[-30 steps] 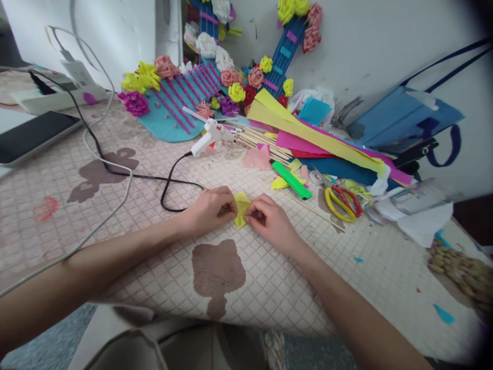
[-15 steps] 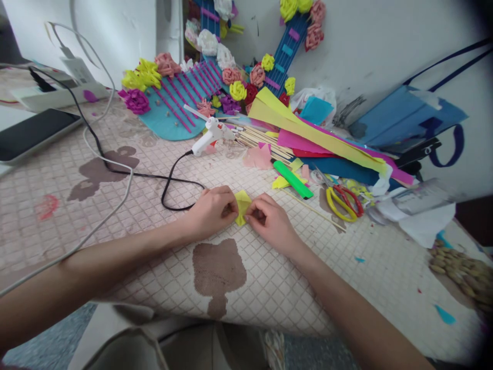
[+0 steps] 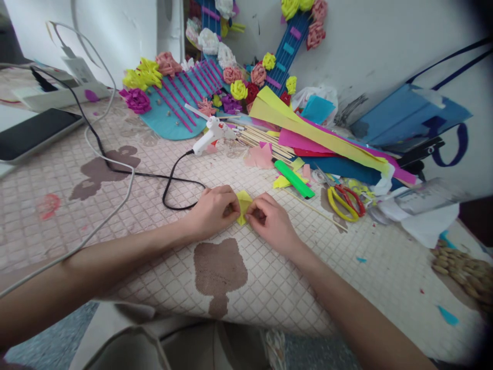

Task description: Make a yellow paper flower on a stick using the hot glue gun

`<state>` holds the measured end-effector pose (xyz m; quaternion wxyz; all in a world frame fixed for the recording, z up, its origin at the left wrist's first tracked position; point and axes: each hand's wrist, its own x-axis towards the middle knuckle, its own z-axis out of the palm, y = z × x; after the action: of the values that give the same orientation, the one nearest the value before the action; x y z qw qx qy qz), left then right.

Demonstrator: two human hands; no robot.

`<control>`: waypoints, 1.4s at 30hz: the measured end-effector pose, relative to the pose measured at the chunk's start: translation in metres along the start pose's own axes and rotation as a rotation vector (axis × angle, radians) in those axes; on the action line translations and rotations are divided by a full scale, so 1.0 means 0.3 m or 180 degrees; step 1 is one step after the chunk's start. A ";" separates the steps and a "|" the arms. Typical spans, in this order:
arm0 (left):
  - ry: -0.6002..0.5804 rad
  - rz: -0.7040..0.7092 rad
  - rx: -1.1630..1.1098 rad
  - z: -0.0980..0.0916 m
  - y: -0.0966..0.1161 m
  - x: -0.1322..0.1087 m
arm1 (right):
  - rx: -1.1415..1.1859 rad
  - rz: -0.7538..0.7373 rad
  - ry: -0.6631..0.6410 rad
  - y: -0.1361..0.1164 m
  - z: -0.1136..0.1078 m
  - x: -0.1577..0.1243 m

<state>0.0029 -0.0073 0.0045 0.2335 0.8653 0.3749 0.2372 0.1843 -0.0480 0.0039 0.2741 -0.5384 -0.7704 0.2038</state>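
Note:
A small piece of yellow paper (image 3: pixel 243 205) is held between my two hands, just above the patterned tablecloth (image 3: pixel 162 288). My left hand (image 3: pixel 214 211) pinches its left edge between thumb and fingers. On the opposite edge, my right hand (image 3: pixel 272 221) grips with thumb and fingertips curled in. Part of the paper is hidden behind the fingertips. Beyond my left hand lies a white glue gun (image 3: pixel 206 141) with a black cord. Past my right hand are a green utility knife (image 3: pixel 294 179) and a thin wooden stick (image 3: pixel 318 209).
Scissors (image 3: pixel 344 203) with red and yellow handles lie to the right, near a clear plastic cup (image 3: pixel 419 198). Wooden skewers (image 3: pixel 265 144) and coloured paper sheets (image 3: pixel 319 131) are piled behind. Flower-decorated blue boards (image 3: pixel 173 110) stand at the back. A phone (image 3: pixel 34 134) and cables occupy the left.
Both hands keep their pinch on the yellow paper with hardly any movement. The whole view has shifted very slightly.

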 end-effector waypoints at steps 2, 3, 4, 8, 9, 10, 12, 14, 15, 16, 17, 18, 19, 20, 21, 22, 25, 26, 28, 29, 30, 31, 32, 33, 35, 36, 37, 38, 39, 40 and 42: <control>0.0031 0.0001 0.0015 0.003 -0.002 -0.001 | -0.0007 0.0006 0.0005 -0.002 0.001 0.000; 0.0036 -0.0004 0.0018 0.004 -0.003 -0.001 | -0.0008 0.0010 0.0008 -0.002 0.002 0.001; 0.0035 -0.0013 0.0016 0.005 -0.003 -0.002 | -0.0011 0.0016 0.0012 -0.002 0.002 0.001; 0.0016 -0.0025 0.0007 0.005 -0.001 -0.002 | -0.0047 0.0015 0.0025 -0.002 0.004 0.002; 0.0011 -0.0026 0.0011 0.004 -0.001 -0.002 | -0.0055 0.0012 0.0026 -0.001 0.004 0.002; 0.0006 -0.0026 0.0017 0.004 0.000 -0.001 | -0.0060 0.0012 0.0026 -0.001 0.004 0.002; -0.0002 -0.0028 0.0028 0.004 -0.001 -0.001 | -0.0064 0.0009 0.0025 -0.001 0.005 0.001; -0.0001 -0.0026 0.0039 0.004 -0.001 0.000 | -0.0069 0.0012 0.0020 -0.001 0.005 0.001; 0.0001 -0.0025 0.0047 0.004 -0.001 0.000 | -0.0072 0.0015 0.0017 -0.002 0.005 0.001; -0.0003 -0.0024 0.0054 0.004 -0.001 0.000 | -0.0072 0.0020 0.0016 -0.003 0.005 0.001; -0.0007 -0.0023 0.0061 0.004 -0.001 -0.001 | -0.0065 0.0028 0.0017 -0.004 0.004 0.001; -0.0004 -0.0023 0.0065 0.004 0.000 -0.002 | -0.0050 0.0039 0.0023 -0.005 0.004 0.000; 0.0001 -0.0024 0.0064 0.004 0.000 -0.003 | -0.0028 0.0043 0.0025 -0.006 0.003 0.000; 0.0005 -0.0025 0.0059 0.003 0.001 -0.004 | -0.0003 0.0039 0.0017 -0.007 0.002 0.000; 0.0005 -0.0025 0.0049 0.003 0.002 -0.005 | 0.0016 0.0032 0.0001 -0.008 0.001 -0.001; 0.0006 -0.0022 0.0041 0.002 0.003 -0.005 | 0.0031 0.0022 -0.0026 -0.009 0.000 -0.001; -0.0038 -0.0007 0.0024 0.000 0.006 -0.006 | 0.0034 0.0016 -0.0095 -0.007 -0.001 -0.003; -0.0053 -0.0003 0.0028 -0.001 0.007 -0.005 | 0.0028 0.0023 -0.0102 -0.006 -0.001 -0.003; -0.0081 0.0003 0.0058 -0.002 0.008 -0.005 | 0.0002 0.0016 -0.0128 -0.004 -0.003 -0.004; -0.0102 0.0002 0.0080 -0.004 0.008 -0.005 | -0.0020 0.0006 -0.0145 -0.004 -0.003 -0.005; -0.0120 -0.0003 0.0107 -0.005 0.009 -0.005 | -0.0045 -0.0001 -0.0165 -0.004 -0.004 -0.006; -0.0143 -0.0011 0.0131 -0.006 0.010 -0.005 | -0.0072 -0.0002 -0.0183 -0.005 -0.005 -0.006; -0.0168 -0.0022 0.0149 -0.008 0.011 -0.005 | -0.0100 0.0002 -0.0198 -0.006 -0.006 -0.007; -0.0195 -0.0033 0.0163 -0.010 0.012 -0.005 | -0.0125 0.0008 -0.0208 -0.008 -0.007 -0.008; -0.0253 -0.0047 0.0189 -0.015 0.014 -0.006 | -0.0152 0.0013 -0.0209 -0.012 -0.008 -0.009; -0.0284 -0.0039 0.0199 -0.018 0.015 -0.006 | -0.0149 0.0007 -0.0209 -0.014 -0.009 -0.009; -0.0315 -0.0026 0.0211 -0.021 0.015 -0.007 | -0.0132 0.0002 -0.0210 -0.016 -0.010 -0.010; -0.0345 -0.0013 0.0226 -0.023 0.015 -0.007 | -0.0104 0.0005 -0.0214 -0.017 -0.012 -0.010; -0.0371 0.0003 0.0240 -0.026 0.015 -0.008 | -0.0073 0.0016 -0.0229 -0.019 -0.014 -0.011; -0.0393 0.0015 0.0257 -0.028 0.015 -0.009 | -0.0041 0.0030 -0.0248 -0.019 -0.018 -0.011; -0.0443 0.0037 0.0269 -0.032 0.013 -0.010 | 0.0022 0.0057 -0.0302 -0.019 -0.026 -0.011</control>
<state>-0.0024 -0.0096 0.0134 0.2209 0.8909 0.3624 0.1617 0.1861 -0.0529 0.0125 0.2373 -0.5340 -0.7769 0.2343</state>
